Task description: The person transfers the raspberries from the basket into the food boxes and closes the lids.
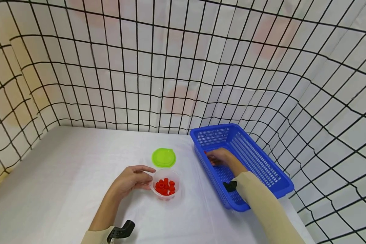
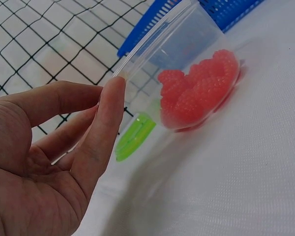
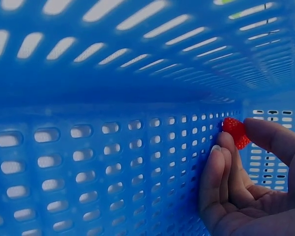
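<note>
Right hand (image 1: 218, 157) was down in the blue basket (image 1: 263, 166) at center right, grip pinching a red berry (image 3: 235, 132), while left hand (image 1: 131, 180) steadied the clear cup (image 1: 166, 184) at lower center with fingers curled round its rim.

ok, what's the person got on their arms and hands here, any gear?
Both hands, left hand and right hand, are bare: no gloves or rings visible. Each arm has a beige long sleeve; the left one shows only at its cuff. A small black mount sits at the left wrist, another black mount at the right. No cables visible.
</note>
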Available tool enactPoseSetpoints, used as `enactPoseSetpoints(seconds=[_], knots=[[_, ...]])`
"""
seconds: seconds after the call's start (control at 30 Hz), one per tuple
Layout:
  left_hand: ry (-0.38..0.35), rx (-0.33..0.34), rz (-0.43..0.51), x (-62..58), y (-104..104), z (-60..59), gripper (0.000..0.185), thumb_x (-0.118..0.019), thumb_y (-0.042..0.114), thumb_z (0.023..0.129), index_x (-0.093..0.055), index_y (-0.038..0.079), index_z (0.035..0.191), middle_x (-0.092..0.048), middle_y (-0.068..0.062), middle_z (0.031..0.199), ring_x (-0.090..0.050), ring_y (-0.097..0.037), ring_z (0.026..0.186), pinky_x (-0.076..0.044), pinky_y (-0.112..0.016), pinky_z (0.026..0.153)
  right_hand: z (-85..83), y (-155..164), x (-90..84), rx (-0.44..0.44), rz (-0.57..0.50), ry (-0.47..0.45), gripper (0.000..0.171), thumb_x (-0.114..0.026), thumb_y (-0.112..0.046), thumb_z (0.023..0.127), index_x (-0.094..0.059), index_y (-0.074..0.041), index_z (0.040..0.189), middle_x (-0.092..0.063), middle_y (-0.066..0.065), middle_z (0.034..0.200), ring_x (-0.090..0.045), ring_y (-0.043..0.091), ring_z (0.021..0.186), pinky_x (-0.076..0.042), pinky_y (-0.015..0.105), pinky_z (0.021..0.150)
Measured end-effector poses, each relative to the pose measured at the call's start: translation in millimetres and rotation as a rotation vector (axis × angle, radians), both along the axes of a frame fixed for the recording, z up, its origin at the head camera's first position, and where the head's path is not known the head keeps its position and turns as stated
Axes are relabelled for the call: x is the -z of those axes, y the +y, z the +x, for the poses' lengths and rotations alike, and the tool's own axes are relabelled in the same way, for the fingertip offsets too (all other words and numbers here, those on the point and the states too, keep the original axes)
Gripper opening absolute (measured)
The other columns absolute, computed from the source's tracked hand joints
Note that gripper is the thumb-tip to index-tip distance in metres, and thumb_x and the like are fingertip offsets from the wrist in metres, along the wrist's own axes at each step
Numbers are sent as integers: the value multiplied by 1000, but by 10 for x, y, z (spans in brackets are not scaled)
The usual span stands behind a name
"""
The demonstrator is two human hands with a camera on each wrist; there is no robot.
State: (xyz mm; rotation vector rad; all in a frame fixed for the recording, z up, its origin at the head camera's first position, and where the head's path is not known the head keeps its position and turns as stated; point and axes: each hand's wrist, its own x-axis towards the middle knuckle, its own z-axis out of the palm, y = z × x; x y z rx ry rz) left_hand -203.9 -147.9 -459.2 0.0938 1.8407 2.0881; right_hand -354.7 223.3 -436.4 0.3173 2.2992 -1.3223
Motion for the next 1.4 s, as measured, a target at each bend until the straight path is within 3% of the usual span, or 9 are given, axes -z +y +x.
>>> enactPoseSetpoints(seconds=[0.67, 1.07, 1.27, 1.4], knots=[[-5, 4, 16, 41, -11, -4, 41, -64, 3, 92, -59, -13, 130, -67, -7, 87, -67, -16, 70, -65, -35, 75, 2, -8, -41, 21, 2, -67, 29, -64, -20, 98, -65, 3, 115, -67, 6, 79, -64, 13, 64, -61, 25, 66], [-7, -8, 16, 6, -10, -12, 42, -64, 4, 92, -59, -13, 130, -68, -8, 87, -66, -16, 70, -65, -34, 75, 31, 9, -285, 2, -137, -40, 32, -63, -15, 99, -62, 9, 120, -72, 12, 87, -72, 19, 72, -64, 33, 78], [-6, 2, -5, 16, -4, -14, 40, -64, 6, 93, -60, -11, 129, -68, -8, 89, -67, -16, 71, -65, -33, 75, 47, 54, -351, -8, -175, 1, 31, -64, -14, 97, -64, 10, 117, -73, 14, 91, -73, 21, 76, -64, 34, 80], [-6, -3, -2, 24, 1, -15, 40, -64, 6, 93, -60, -12, 129, -69, -7, 87, -67, -16, 72, -65, -34, 75, 58, 44, -486, -40, -179, 41, 30, -63, -14, 98, -64, 10, 117, -71, 16, 99, -72, 24, 84, -64, 34, 83]])
